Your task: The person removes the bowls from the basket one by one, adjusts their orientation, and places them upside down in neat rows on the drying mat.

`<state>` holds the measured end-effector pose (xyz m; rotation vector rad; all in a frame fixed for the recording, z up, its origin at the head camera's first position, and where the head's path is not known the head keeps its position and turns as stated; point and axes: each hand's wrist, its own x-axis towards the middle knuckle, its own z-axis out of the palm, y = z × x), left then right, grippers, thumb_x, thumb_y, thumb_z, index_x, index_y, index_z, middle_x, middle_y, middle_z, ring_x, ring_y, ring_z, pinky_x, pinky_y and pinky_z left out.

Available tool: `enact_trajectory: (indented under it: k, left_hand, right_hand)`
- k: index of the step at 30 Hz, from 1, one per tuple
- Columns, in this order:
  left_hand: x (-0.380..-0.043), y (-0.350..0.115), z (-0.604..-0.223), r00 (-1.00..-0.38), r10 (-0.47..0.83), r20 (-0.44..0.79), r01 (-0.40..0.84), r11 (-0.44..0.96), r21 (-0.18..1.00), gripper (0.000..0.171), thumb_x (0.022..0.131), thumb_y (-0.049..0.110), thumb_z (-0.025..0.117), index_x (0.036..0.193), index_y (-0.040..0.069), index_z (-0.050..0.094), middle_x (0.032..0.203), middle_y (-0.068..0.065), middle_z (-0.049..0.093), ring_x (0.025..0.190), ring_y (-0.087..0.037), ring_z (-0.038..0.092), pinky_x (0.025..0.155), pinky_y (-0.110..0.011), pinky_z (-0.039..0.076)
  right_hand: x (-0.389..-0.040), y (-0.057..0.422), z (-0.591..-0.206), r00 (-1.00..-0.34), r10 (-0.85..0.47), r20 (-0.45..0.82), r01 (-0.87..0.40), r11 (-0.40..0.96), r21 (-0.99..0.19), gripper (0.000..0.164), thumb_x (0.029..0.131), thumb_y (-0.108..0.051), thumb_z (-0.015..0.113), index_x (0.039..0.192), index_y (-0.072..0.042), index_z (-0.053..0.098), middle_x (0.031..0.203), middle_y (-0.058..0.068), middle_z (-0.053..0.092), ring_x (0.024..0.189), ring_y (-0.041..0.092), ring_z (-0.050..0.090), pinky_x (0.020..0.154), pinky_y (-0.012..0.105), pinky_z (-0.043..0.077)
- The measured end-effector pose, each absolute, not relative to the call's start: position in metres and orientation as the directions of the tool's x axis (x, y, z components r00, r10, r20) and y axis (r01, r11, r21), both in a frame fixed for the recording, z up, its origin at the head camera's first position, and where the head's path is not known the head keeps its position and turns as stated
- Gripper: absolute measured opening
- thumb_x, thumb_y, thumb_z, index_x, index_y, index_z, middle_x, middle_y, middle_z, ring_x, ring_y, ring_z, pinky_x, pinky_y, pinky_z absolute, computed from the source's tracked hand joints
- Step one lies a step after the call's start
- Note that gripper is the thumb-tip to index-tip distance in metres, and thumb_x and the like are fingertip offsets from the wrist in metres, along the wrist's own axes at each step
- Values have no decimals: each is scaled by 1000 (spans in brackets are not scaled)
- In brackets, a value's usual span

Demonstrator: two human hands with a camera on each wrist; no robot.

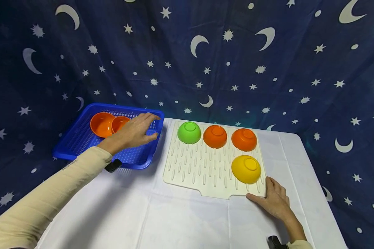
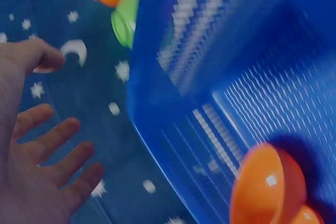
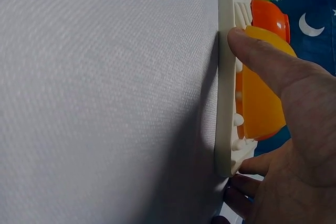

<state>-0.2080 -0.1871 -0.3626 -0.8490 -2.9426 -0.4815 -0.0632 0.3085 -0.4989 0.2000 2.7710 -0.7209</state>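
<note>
My left hand [image 1: 135, 130] hovers over the blue plastic basket [image 1: 154, 152] with thumb and fingers spread, holding nothing. Inside the basket lie two orange bowls, a larger one [image 1: 100, 124] and a smaller one [image 1: 119, 122] partly hidden by that hand. With its thumb on the front edge and its fingers at the right side, my right hand [image 1: 275, 200] holds the near right corner of a white ridged draining board [image 1: 187, 173]. Upside down on the board are a green bowl [image 1: 189, 132], two orange bowls [image 1: 215, 137] and, nearest the right hand, a yellow bowl [image 1: 246, 169].
A white cloth [image 1: 180, 221] covers the table under the board and basket. Behind and at both sides hangs a dark blue curtain [image 1: 180, 45] with moons and stars. The basket's raised rim stands left of the board, a narrow gap apart.
</note>
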Motion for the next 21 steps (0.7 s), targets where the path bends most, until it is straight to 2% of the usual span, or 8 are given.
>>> enact_trajectory:
  k: [6,12,16,21]
  left_hand:
    - [-229,-224,-358,-901,433,2,415,862,292,73,87,27,77,146,1,45,146,-26,45,133,-47,40,111,-64,28]
    - [-248,-257,-357,-942,292,-165,227,917,327,83,83,24,80,151,0,37,149,-30,34,135,-51,31,109,-71,25]
    - [-259,-275,-361,-936,202,-289,107,943,314,92,81,22,84,152,-3,31,150,-34,27,135,-55,24,106,-74,25]
    - [-269,-288,-371,-903,159,-400,64,968,241,104,77,19,88,153,-10,23,150,-40,23,135,-61,23,108,-73,23]
  right_hand:
    - [-63,308,-499,-957,59,-283,191,864,-467,123,81,-64,74,157,10,11,154,39,9,138,59,8,103,74,15]
    - [-63,309,-500,-957,63,-284,197,857,-475,124,80,-64,75,157,9,11,154,39,9,138,58,7,103,74,14]
    - [-63,309,-500,-960,65,-272,192,859,-475,124,80,-64,76,157,9,12,153,39,10,138,59,9,103,74,15]
    - [-63,310,-500,-960,68,-271,195,858,-474,123,80,-64,76,157,9,12,153,39,11,137,59,9,102,74,15]
